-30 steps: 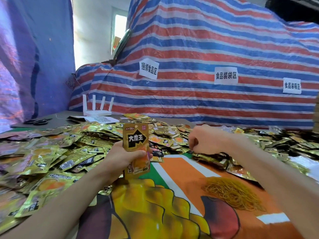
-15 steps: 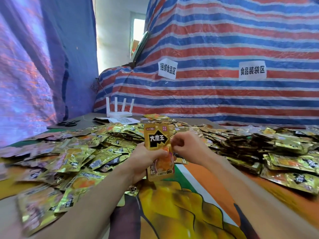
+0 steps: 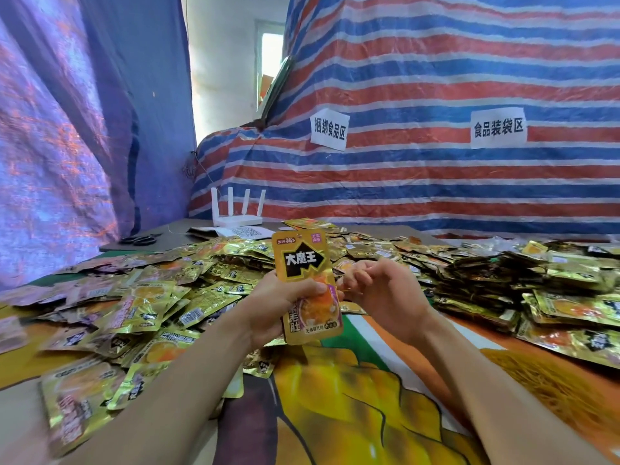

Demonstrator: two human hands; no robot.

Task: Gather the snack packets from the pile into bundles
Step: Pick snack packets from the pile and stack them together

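Gripping the snack packet stack (image 3: 302,260) upright in the left hand (image 3: 281,307), square its edges with the right hand (image 3: 385,297), curled alongside, contents impossible to tell.

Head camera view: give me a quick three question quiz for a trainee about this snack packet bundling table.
1. True or false: the left hand grips the held packets upright.
2. What stands behind the packet pile? A: white router; B: kettle; C: fan.
3. Fill in: the scissors lie to the ___ of the router.
Key: 1 true; 2 A; 3 left.
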